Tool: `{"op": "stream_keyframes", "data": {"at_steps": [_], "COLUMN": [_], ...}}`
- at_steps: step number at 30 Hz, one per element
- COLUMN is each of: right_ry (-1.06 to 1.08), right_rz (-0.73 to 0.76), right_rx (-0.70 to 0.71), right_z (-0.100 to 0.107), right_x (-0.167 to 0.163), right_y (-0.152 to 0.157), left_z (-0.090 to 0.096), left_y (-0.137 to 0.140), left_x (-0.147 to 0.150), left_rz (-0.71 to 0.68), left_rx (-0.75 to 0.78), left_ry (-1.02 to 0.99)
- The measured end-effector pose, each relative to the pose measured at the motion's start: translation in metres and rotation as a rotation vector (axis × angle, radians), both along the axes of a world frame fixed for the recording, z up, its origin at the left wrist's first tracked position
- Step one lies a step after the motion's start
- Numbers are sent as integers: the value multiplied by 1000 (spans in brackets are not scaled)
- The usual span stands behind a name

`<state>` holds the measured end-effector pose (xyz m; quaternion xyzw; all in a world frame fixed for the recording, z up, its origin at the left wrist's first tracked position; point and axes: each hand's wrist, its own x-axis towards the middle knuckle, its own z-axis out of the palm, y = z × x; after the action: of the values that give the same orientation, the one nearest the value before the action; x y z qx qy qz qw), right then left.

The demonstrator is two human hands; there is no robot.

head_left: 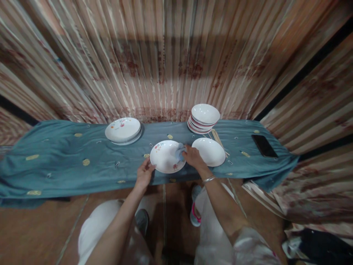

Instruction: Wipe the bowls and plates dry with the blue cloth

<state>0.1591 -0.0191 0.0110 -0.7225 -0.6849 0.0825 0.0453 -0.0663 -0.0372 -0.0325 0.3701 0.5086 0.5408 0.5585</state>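
A white plate with small flowers (pixel 165 158) lies in front of me near the table's front edge. My left hand (pixel 145 172) grips its left rim, fingers closed on the edge. In my right hand (pixel 191 156) is a bunched light-blue cloth (pixel 180 151), pressed against the right part of the plate's surface. Just right of that hand lies a second white plate (pixel 211 152), its lower left side partly covered by my hand and wrist.
A stack of flowered plates (pixel 122 129) sits at the back left. Stacked bowls (pixel 204 115) stand at the back right, with wooden chopsticks (pixel 217 138) beside them. A black phone (pixel 264 146) lies on the right of the teal tablecloth (pixel 104 158). Curtains (pixel 165 66) hang behind.
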Motion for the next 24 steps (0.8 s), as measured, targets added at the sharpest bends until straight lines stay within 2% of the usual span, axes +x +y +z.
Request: {"op": "stream_keyframes", "data": {"at_steps": [6, 13, 19, 24], "right_ry": [20, 197, 200, 141], "right_rz": [-30, -81, -232, -395], "right_rx": [-40, 235, 353, 378], "right_z": [1, 16, 23, 23], "right_x": [-5, 15, 64, 109], "right_y": [2, -8, -24, -34], "left_z": [6, 26, 34, 25], "left_y": [0, -6, -2, 18], "left_x": [0, 11, 58, 115], "left_rz": [30, -16, -119, -242], "left_rx": [12, 82, 149, 265], "left_ry": [11, -29, -87, -67]}}
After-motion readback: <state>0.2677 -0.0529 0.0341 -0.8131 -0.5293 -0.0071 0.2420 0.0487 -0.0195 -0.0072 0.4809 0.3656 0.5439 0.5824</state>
